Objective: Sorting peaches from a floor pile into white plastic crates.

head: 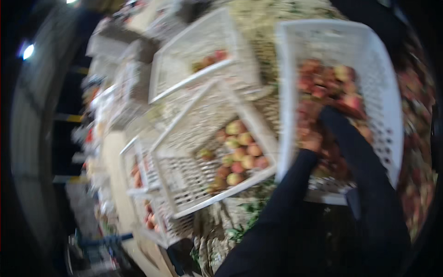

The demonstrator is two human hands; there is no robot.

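A white plastic crate (pixel 287 104) stands directly before me, with red and yellow round fruit (pixel 323 81), likely peaches, heaped inside. Both my dark-sleeved arms reach into it. My left hand (pixel 311 141) is low among the fruit near the crate's left wall. Farther in and to the right, my right hand (pixel 342 109) lies over the heap. Motion blur hides the fingers of both hands, so whether either one holds a fruit cannot be made out.
Left of my crate stands a white crate (pixel 214 200) with fruit gathered in one corner. Beyond it is another crate (pixel 193 83) holding a few fruit. Smaller crates (pixel 136 188) stand farther left. Green leaves (pixel 247 211) lie near my left arm. More fruit (pixel 415 145) fills the right edge.
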